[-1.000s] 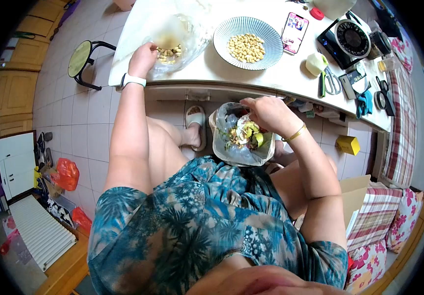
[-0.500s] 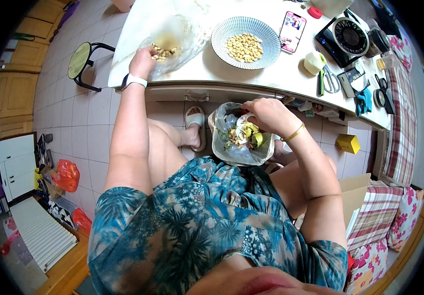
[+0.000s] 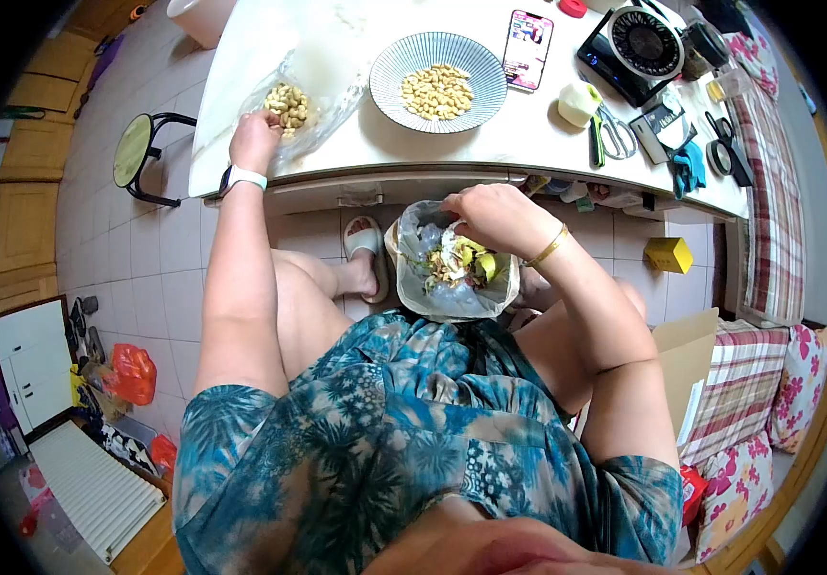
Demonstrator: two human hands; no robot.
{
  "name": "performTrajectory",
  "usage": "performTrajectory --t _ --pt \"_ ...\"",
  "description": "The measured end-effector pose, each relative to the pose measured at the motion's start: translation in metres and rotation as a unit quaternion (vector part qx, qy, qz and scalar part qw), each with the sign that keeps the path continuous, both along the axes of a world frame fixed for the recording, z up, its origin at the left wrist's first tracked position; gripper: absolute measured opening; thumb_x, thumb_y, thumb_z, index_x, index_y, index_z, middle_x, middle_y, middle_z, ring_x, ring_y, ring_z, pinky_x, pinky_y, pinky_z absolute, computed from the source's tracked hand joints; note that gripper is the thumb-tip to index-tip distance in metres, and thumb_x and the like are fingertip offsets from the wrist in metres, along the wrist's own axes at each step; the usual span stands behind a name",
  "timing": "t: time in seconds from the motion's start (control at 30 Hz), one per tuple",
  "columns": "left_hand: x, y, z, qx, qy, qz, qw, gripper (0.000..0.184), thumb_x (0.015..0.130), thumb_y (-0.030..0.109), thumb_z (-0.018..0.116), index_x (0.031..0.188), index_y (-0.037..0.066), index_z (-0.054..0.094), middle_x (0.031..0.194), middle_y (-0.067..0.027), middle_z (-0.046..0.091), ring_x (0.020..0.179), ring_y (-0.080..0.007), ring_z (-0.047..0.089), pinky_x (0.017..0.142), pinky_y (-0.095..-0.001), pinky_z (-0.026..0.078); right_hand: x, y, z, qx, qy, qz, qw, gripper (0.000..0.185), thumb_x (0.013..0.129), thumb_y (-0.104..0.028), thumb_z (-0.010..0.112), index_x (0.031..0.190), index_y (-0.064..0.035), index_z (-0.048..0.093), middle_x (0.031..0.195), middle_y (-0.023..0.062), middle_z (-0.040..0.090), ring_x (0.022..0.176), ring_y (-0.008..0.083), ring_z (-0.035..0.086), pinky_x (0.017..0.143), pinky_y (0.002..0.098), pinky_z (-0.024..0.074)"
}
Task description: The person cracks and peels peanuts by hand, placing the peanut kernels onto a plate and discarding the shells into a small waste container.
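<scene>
My left hand [image 3: 255, 139] reaches into the mouth of a clear plastic bag [image 3: 322, 120] on the table, its curled fingertips against the pale nuts [image 3: 288, 107] there. What those fingers pinch, if anything, is too small to make out. My right hand [image 3: 505, 218] hangs over the rim of a lined waste bin [image 3: 399, 278] between my legs, fingers bent and drawn together; their tips are partly hidden. Fruit peels and scraps [image 3: 466, 261] lie inside the bin. A striped bowl [image 3: 390, 101] on the table holds many pale nut kernels [image 3: 437, 91].
On the table [image 3: 356, 153] are a phone [image 3: 528, 53], a peeled fruit [image 3: 578, 103], a green-handled peeler [image 3: 596, 144], scissors [image 3: 618, 139] and a black fan [image 3: 639, 53]. A stool [image 3: 134, 151] stands left; a yellow box [image 3: 668, 255] sits on the floor at right.
The whole view has shifted, so the table things appear further left. My left hand remains at the nuts in the bag, and my right hand stays over the bin rim.
</scene>
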State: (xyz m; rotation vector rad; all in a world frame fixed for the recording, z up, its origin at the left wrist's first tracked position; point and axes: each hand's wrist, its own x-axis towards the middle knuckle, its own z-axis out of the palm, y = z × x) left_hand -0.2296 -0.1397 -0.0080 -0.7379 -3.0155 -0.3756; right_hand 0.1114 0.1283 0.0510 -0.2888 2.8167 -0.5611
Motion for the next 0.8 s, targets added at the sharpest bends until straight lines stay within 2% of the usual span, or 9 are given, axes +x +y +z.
performTrajectory --t 0.17,0.2,0.27,0.4,0.5,0.57,0.63,0.7,0.8 --pt "0.013 0.009 0.010 -0.009 -0.018 -0.033 0.999 0.029 0.080 0.020 0.075 0.107 0.011 0.076 0.106 -0.0191 0.071 0.102 -0.0346 0.068 0.089 -0.0436 0.055 0.000 0.000 0.003 -0.019 -0.003 -0.011 1.000 0.035 0.086 -0.018 0.069 0.118 -0.0052 0.069 0.101 0.0155 0.073 0.095 0.0354 0.069 0.081 0.0447 0.0562" --pt "0.012 0.007 0.010 -0.009 -0.019 -0.030 0.999 0.029 0.080 0.020 0.075 0.107 0.011 0.076 0.106 -0.0191 0.071 0.102 -0.0346 0.068 0.089 -0.0436 0.055 0.001 0.000 0.004 -0.024 0.012 -0.013 1.000 0.034 0.085 -0.020 0.072 0.115 -0.0048 0.070 0.094 0.0164 0.073 0.094 0.0332 0.071 0.082 0.0443 0.0571" --pt "0.008 0.005 0.010 -0.006 -0.034 -0.026 0.999 0.031 0.079 0.020 0.077 0.109 0.011 0.075 0.108 -0.0188 0.071 0.101 -0.0340 0.068 0.088 -0.0436 0.055 0.003 -0.001 0.003 -0.024 0.016 -0.013 1.000 0.034 0.085 -0.020 0.072 0.115 -0.0051 0.070 0.094 0.0165 0.073 0.094 0.0333 0.070 0.082 0.0441 0.0571" --pt "0.003 -0.002 0.016 -0.005 -0.054 -0.024 0.998 0.030 0.079 0.019 0.077 0.108 0.011 0.075 0.106 -0.0173 0.072 0.098 -0.0340 0.069 0.087 -0.0430 0.056 0.000 0.001 0.005 -0.005 0.001 -0.021 1.000 0.033 0.086 -0.020 0.072 0.115 -0.0061 0.071 0.094 0.0170 0.073 0.093 0.0337 0.070 0.082 0.0441 0.0571" --pt "0.005 -0.002 0.016 0.002 0.004 -0.002 1.000 0.028 0.079 0.019 0.077 0.106 0.010 0.076 0.101 -0.0159 0.074 0.094 -0.0337 0.070 0.086 -0.0417 0.056 0.000 0.004 0.004 -0.022 0.011 -0.012 1.000 0.032 0.086 -0.020 0.071 0.115 -0.0064 0.070 0.093 0.0172 0.073 0.092 0.0342 0.071 0.081 0.0447 0.0572" --pt "0.012 0.006 0.016 0.069 0.003 -0.076 0.995 0.027 0.080 0.019 0.076 0.104 0.008 0.075 0.098 -0.0161 0.074 0.092 -0.0330 0.071 0.085 -0.0403 0.056 -0.001 0.002 0.003 -0.012 0.005 -0.012 1.000 0.032 0.086 -0.020 0.071 0.115 -0.0063 0.070 0.093 0.0172 0.073 0.092 0.0344 0.071 0.081 0.0449 0.0573" --pt "0.028 0.020 0.024 0.052 -0.018 -0.082 0.995 0.028 0.080 0.018 0.074 0.106 0.006 0.074 0.099 -0.0170 0.074 0.092 -0.0325 0.071 0.084 -0.0398 0.056 -0.002 0.001 0.001 -0.002 0.000 -0.014 1.000 0.031 0.086 -0.020 0.071 0.114 -0.0061 0.070 0.094 0.0172 0.073 0.092 0.0346 0.071 0.081 0.0451 0.0573" --pt "0.038 0.030 0.028 0.094 -0.040 -0.077 0.992 0.030 0.081 0.018 0.073 0.108 0.006 0.073 0.098 -0.0173 0.073 0.092 -0.0327 0.071 0.085 -0.0400 0.056 -0.002 0.002 -0.005 0.003 0.007 -0.009 1.000 0.030 0.086 -0.020 0.071 0.113 -0.0058 0.070 0.093 0.0173 0.073 0.092 0.0350 0.070 0.081 0.0453 0.0574" --pt "0.040 0.035 0.019 0.074 0.003 -0.086 0.994 0.027 0.082 0.015 0.070 0.106 0.003 0.071 0.098 -0.0165 0.073 0.092 -0.0317 0.071 0.084 -0.0385 0.055 -0.001 0.001 -0.002 -0.007 0.004 -0.017 1.000 0.030 0.086 -0.020 0.070 0.113 -0.0055 0.069 0.092 0.0176 0.072 0.092 0.0351 0.070 0.081 0.0458 0.0573"
